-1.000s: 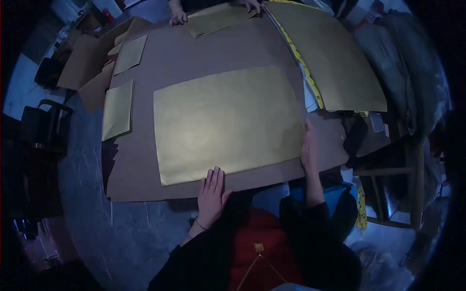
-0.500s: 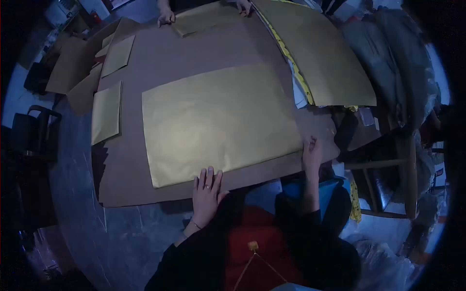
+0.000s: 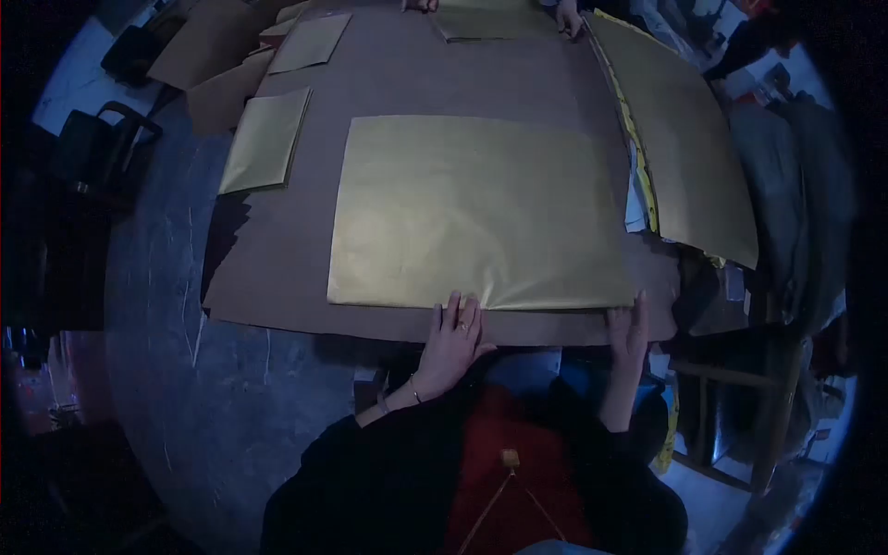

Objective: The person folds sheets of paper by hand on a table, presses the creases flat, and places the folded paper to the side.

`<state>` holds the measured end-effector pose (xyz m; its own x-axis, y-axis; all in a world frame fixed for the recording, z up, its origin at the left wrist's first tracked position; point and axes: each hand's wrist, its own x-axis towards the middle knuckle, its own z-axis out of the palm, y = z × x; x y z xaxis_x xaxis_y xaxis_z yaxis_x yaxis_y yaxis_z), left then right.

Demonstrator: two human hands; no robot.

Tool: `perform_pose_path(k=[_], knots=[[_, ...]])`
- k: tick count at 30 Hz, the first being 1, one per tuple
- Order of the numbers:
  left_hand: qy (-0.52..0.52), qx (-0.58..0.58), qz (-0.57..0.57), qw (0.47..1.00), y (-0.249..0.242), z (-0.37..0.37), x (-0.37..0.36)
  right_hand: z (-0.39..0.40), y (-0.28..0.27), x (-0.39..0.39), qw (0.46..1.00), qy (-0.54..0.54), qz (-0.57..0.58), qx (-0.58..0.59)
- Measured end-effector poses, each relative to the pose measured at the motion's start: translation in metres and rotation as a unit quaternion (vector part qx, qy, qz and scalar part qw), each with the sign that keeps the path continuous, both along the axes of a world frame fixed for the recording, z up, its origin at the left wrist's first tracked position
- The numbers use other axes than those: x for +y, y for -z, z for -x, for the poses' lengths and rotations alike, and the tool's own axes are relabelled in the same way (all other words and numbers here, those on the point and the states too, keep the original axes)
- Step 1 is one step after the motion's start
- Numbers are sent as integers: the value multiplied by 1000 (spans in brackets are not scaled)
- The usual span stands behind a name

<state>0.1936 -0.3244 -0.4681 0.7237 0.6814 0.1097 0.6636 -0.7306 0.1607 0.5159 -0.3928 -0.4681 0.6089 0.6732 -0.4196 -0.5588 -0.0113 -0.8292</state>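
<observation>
A large sheet of gold paper (image 3: 481, 213) lies on the brown cardboard tabletop in front of me, with a small crease at its near edge. My left hand (image 3: 451, 338) is open, its fingertips resting flat on that near edge beside the crease. A ring and a bracelet show on this hand. At the sheet's near right corner is my right hand (image 3: 629, 328), its fingers stretched out and touching or just beside the edge. Nothing shows in its grasp.
Folded gold pieces (image 3: 266, 139) lie along the left side. A stack of gold sheets (image 3: 689, 139) with a yellow edge lies at the right. Across the table, another person's hands (image 3: 570, 18) are by a gold sheet (image 3: 490, 20). Cardboard (image 3: 222, 55) stands at the far left.
My view has shifted, so the table sits differently in it. The right hand's curled fingers have straightened along the near right edge. The left hand stays on the near edge.
</observation>
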Motion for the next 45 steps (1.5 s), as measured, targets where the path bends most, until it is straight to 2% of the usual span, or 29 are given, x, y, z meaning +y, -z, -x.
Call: perform_pose_path(k=[1, 2, 3, 5, 6, 7, 9, 11, 12, 14, 16, 17, 18, 19, 20, 21, 22, 23, 24, 25, 27, 29, 33, 34, 36, 37, 38, 42, 45], knots=[[-8, 1, 0, 1000, 0, 0, 0, 7, 6, -4, 975, 51, -115, 181], [0, -7, -5, 1000, -1, 1, 0, 0, 24, -14, 963, -31, -161, 216], [8, -16, -10, 1000, -3, 1, -1, 11, 15, -5, 962, -37, -159, 218], [7, -16, -4, 1000, -6, 0, 0, 35, 3, 8, 983, 50, -63, 168], [7, -21, -7, 1000, -6, 0, 0, 35, 15, 11, 990, 35, -73, 113], [7, -29, -11, 1000, -6, 0, 0, 37, 14, 13, 990, 33, -72, 113], [3, -23, -14, 1000, -5, 0, 1, 59, -29, 33, 993, 68, -78, -58], [10, -20, -2, 1000, -3, -1, 1, 101, -93, 58, 986, 75, 10, -148], [12, -2, -17, 1000, -2, -1, 1, 115, -106, 69, 959, 46, 28, -280], [8, -2, -32, 999, 0, -3, -1, 136, -118, 91, 879, -83, 112, -455], [5, -25, -45, 999, -5, -1, -1, 177, -129, 116, 840, -204, 71, -498], [3, -24, -46, 999, -2, -2, -1, 205, -127, 130, 811, -222, -17, -541], [15, -71, 32, 997, 5, -2, 1, 232, -125, 143, 774, -240, -107, -576], [28, -118, 109, 987, 11, -2, 2, 250, -106, 153, 698, -250, -178, -647], [2, -218, 179, 959, 18, -1, -4, 268, -89, 157, 676, -284, -201, -649], [-2, -219, 176, 960, 11, 1, -4, 282, -74, 161, 653, -319, -224, -649], [-5, -243, 229, 943, -1, 3, -3, 291, -60, 161, 650, -321, -229, -649], [-7, -266, 281, 922, -9, 4, -2, 301, -48, 158, 620, -365, -203, -665], [-11, -267, 277, 923, -11, 4, -1, 308, -38, 157, 586, -407, -176, -678], [-1, -171, 254, 952, -13, 1, 1, 310, -33, 157, 566, -443, -163, -676], [7, -76, 224, 972, -2, -3, 1, 309, -14, 156, 522, -492, -146, -681], [10, -204, 20, 979, 27, -3, -7, 309, -8, 155, 520, -490, -160, -682], [31, -195, -60, 978, 14, -2, -9, 310, -2, 154, 499, -473, -185, -702], [8, -11, -118, 993, 9, -5, -12, 310, -1, 155, 482, -467, -191, -716], [-15, 173, -174, 969, 7, -5, -12, 312, -1, 158, 486, -466, -193, -713], [-11, 1, -102, 995, 8, -1, -8, 313, -1, 160, 497, -466, -202, -704], [-7, -172, -26, 985, 10, 2, -6, 315, 0, 162, 508, -464, -212, -694], [13, -212, -18, 977, 23, -1, -3, 320, 7, 171, 497, -471, -227, -692], [6, -218, -101, 971, 13, -3, -1, 318, 3, 172, 483, -491, -227, -689]])
